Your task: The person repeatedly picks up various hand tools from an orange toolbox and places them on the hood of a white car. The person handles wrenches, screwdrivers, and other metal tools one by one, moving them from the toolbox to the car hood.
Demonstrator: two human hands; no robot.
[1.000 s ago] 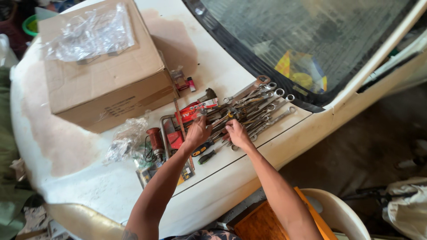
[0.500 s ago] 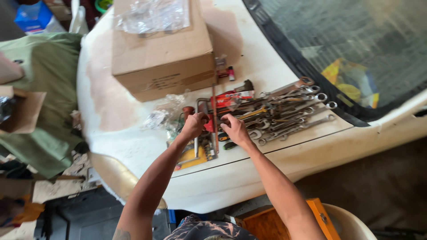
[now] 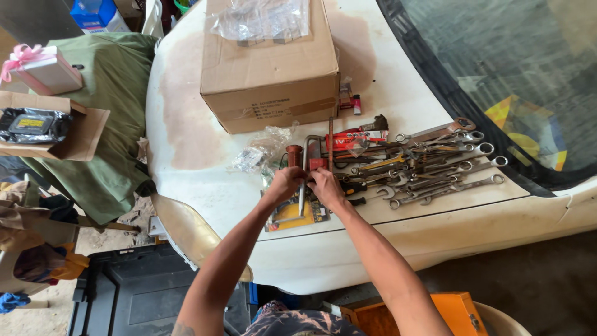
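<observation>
Left hand: my left hand (image 3: 284,184) is curled around the grey metal frame of a hacksaw (image 3: 303,186), fingers closed on it just in front of the cardboard box (image 3: 270,74)
Right hand: my right hand (image 3: 324,185) sits just beside the left, fingers bent down onto the same saw frame; whether they grip it or only press on it I cannot tell
Hacksaw: it lies on the white car bonnet (image 3: 205,186), in front of the box, its red handle (image 3: 293,154) pointing toward the box and its far end over a yellow card pack (image 3: 292,218)
Wrenches: a spread of spanners (image 3: 435,165) lies to the right of the box, touching and overlapping one another, between my hands and the windscreen (image 3: 497,68)
Plastic bag: a crumpled clear bag (image 3: 261,150) rests against the box's front edge, just left of the saw handle
Risk: I judge the saw could snag the screwdrivers (image 3: 351,191) lying against it if lifted, dragging them off the sloping bonnet edge; the blade could also nick a finger, since both hands crowd one short stretch of frame
Hidden: my hands cover the middle of the saw, so blade and fingertips are out of sight; the small tools under the spanners blur together, and the top of the box is cut off by the frame edge
</observation>
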